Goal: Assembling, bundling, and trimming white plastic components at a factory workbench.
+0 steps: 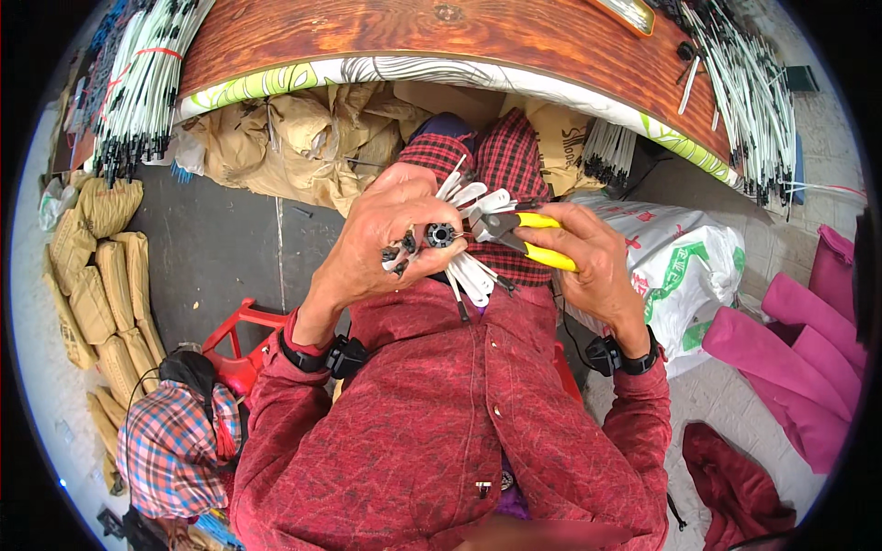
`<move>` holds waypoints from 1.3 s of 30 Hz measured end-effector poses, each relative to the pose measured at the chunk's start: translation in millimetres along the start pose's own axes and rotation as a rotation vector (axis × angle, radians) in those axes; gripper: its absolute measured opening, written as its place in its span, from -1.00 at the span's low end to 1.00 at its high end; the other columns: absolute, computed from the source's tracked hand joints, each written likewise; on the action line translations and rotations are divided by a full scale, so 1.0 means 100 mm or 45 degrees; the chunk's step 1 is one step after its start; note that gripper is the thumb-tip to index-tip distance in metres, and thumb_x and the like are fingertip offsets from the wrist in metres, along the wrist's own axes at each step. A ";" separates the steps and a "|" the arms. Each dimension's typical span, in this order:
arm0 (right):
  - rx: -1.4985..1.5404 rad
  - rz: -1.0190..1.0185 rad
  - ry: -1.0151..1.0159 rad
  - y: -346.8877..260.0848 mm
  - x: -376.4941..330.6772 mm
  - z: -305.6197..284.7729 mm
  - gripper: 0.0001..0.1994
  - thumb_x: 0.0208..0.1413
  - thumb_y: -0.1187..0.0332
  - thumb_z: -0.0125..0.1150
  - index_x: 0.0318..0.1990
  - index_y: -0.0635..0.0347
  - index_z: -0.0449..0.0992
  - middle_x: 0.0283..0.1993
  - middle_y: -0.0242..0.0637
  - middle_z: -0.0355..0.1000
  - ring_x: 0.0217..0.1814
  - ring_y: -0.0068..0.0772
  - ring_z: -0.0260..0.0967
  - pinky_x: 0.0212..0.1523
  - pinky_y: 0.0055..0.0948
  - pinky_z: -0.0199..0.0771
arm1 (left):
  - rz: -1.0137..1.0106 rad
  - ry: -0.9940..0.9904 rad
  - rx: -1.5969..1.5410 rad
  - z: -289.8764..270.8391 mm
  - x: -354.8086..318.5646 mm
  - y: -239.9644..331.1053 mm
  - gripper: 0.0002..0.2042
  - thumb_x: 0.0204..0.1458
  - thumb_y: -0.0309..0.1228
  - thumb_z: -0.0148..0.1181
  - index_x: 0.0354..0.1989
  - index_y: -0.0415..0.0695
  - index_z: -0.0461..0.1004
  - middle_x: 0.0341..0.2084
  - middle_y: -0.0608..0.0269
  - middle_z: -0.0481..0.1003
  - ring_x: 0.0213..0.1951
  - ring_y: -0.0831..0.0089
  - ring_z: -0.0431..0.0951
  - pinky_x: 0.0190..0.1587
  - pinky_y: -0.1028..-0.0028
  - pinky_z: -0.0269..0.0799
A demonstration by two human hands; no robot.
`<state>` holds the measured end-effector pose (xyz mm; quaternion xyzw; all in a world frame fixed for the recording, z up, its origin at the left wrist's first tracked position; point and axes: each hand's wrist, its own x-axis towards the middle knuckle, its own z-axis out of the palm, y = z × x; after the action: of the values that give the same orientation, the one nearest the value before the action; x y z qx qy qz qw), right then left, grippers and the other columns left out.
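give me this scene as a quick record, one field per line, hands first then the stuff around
left hand: gripping a round black part
right hand: holding yellow-handled pliers, their grey head near the round black part
between hands: white strips, fanned out
table: wooden top, ahead of the person
table left: white bundle with red tie
table right: loose white pile with black ends
floor right: white plastic bag
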<state>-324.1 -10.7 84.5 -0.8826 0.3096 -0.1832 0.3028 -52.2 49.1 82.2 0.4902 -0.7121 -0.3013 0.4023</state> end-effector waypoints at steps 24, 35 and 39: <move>-0.637 -0.209 -0.146 -0.09 0.10 -0.30 -0.69 0.02 0.43 0.13 -0.04 0.16 0.54 0.26 -0.27 0.29 0.24 -0.14 0.28 0.37 0.09 0.13 | 0.073 -0.108 -0.020 -0.06 0.03 -0.02 -0.76 -0.19 -0.42 0.46 -0.32 -0.03 0.55 -0.51 0.30 0.38 -0.25 0.22 0.43 -0.18 0.30 0.36; -0.744 -0.264 -0.258 -0.10 0.13 -0.40 -0.64 0.04 0.42 0.09 0.04 0.17 0.49 0.34 -0.28 0.19 0.31 -0.13 0.19 0.41 0.12 0.05 | 0.113 -0.113 -0.016 -0.04 0.03 -0.03 -0.74 -0.19 -0.46 0.47 -0.30 -0.04 0.54 -0.45 0.28 0.44 -0.20 0.20 0.47 -0.15 0.30 0.39; -0.686 -0.265 -0.243 -0.09 0.12 -0.40 -0.64 0.03 0.42 0.10 0.03 0.18 0.50 0.34 -0.28 0.19 0.31 -0.14 0.19 0.42 0.13 0.04 | 0.110 -0.123 -0.028 -0.03 0.03 -0.03 -0.73 -0.19 -0.47 0.47 -0.30 -0.05 0.53 -0.44 0.28 0.44 -0.19 0.20 0.47 -0.15 0.30 0.39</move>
<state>-331.6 -30.0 122.0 -0.9713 0.2252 -0.0409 0.0652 -48.5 44.9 82.1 0.4395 -0.7477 -0.3148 0.3856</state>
